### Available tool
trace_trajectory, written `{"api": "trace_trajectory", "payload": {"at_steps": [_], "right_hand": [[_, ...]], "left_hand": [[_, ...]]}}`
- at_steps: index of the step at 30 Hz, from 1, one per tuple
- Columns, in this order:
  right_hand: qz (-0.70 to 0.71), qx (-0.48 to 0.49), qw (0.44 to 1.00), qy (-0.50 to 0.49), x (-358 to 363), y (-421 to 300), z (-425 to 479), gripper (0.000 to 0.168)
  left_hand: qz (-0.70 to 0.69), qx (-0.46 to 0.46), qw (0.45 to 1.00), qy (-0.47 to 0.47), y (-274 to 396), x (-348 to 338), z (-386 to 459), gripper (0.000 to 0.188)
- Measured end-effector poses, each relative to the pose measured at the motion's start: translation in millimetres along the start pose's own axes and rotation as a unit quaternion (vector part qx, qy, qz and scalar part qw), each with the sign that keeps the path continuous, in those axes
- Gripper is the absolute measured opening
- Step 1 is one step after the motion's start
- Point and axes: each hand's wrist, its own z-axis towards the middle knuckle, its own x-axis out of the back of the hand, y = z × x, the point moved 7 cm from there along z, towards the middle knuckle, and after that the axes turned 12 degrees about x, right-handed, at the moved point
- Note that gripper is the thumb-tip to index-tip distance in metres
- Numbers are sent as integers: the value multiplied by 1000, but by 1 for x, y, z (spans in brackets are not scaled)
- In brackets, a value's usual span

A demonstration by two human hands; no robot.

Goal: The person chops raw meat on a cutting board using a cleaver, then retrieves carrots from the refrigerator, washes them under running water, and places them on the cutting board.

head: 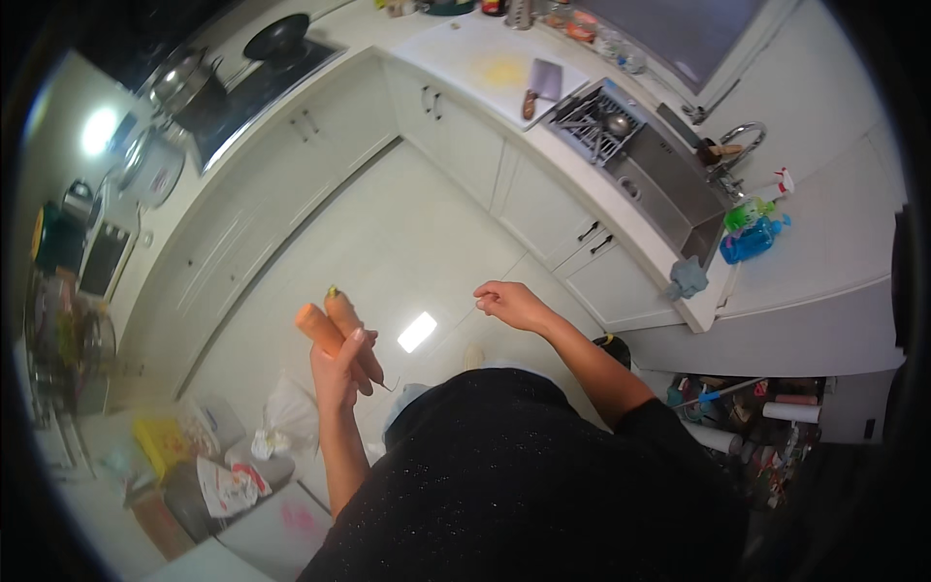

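Observation:
Two carrots are in my left hand [333, 378], gripped side by side over the floor. The bright orange carrot [318, 327] has a blunt, flat-looking upper end. Beside it, the other carrot [342, 311] is duller, with a green stem stub at the top and a thin root tip below. My fingers and thumb cover the middle of both. My right hand [515, 304] hovers over the floor with nothing in it, its fingers loosely bent.
A cutting board [444, 54] with a cleaver [544, 80] lies beside the sink [665, 171], which holds a dish rack [593, 127]. A wok [278, 38] and a steel pot [182, 80] stand at the stove. Bags [287, 411] and boxes crowd the lower left.

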Motion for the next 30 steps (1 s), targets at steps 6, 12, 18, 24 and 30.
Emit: {"api": "trace_trajectory", "payload": {"at_steps": [6, 12, 18, 24, 30], "right_hand": [[73, -52, 976, 200, 95, 49, -38, 31], [74, -103, 969, 211, 139, 98, -60, 34], [-38, -153, 949, 273, 230, 110, -41, 34], [-32, -157, 901, 403, 324, 95, -24, 31], [63, -156, 838, 519, 374, 109, -43, 30]], "left_hand": [[93, 39, 984, -146, 28, -133, 102, 53], [74, 107, 960, -247, 32, -253, 179, 63], [88, 179, 922, -332, 38, -364, 260, 64], [204, 225, 840, -449, 32, -481, 309, 52], [213, 248, 802, -501, 20, -575, 304, 45]]}}
